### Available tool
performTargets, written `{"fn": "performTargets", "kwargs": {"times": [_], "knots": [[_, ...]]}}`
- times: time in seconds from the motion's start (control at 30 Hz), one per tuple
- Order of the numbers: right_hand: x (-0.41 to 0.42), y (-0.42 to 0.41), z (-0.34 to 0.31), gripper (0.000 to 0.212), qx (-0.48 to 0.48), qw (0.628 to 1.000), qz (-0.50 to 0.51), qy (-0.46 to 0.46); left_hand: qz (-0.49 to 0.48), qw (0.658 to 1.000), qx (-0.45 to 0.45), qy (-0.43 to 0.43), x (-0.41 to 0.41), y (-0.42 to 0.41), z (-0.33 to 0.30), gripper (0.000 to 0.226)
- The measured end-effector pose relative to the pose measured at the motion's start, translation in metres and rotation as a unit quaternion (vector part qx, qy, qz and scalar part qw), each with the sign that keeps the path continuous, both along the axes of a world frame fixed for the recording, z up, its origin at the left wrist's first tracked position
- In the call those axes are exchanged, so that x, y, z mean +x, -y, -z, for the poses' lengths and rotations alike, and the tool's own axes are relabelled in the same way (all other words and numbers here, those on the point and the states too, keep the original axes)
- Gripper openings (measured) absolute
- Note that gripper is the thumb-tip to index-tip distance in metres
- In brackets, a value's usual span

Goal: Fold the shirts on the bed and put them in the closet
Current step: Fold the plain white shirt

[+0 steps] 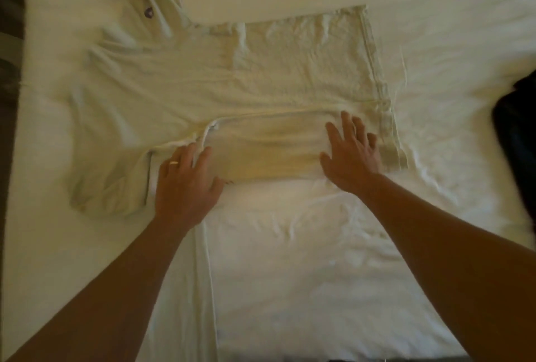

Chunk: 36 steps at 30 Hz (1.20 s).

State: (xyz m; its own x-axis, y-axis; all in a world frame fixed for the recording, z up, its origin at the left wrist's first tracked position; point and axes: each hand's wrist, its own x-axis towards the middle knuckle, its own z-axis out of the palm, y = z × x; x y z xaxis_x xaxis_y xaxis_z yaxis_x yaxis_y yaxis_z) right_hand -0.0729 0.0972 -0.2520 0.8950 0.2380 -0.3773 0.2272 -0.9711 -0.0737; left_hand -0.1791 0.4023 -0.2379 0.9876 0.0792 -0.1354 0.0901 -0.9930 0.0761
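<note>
On the bed (319, 260), the shirt (232, 86) is lying spread sideways, its near edge folded over, and the left hand (185, 181) and right hand (352, 155), fingers straight, are pressing the fold, best smoothed outward evenly.

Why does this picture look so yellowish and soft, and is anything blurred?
Head view: warm, dim light tints the pale shirt and bed sheet yellow; the whole frame is soft, the dark object at the right edge smeared; wide-angle bending at the edges; both hands cast faint shadows.
</note>
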Motion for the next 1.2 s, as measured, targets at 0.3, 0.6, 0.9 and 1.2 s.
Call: {"fn": "performTargets", "kwargs": {"times": [0.3,0.6,0.9,1.2], "knots": [[-0.117,-0.123,-0.02,0.016,0.204,0.966,0.058,-0.15,-0.297,0.953,-0.053,-0.005,-0.129,-0.042,-0.004,0.047],[-0.166,-0.214,-0.012,0.026,0.15,0.917,0.108,-0.353,-0.355,0.841,-0.328,-0.241,-0.146,-0.094,-0.005,0.038],[-0.047,-0.264,-0.072,0.026,0.489,0.669,0.392,-0.4,-0.338,0.584,-0.684,-0.277,0.006,-0.181,-0.075,0.027],[-0.028,-0.331,-0.057,0.011,0.45,0.809,0.367,-0.092,-0.437,0.701,-0.564,-0.007,0.033,-0.241,-0.043,0.005]]}}
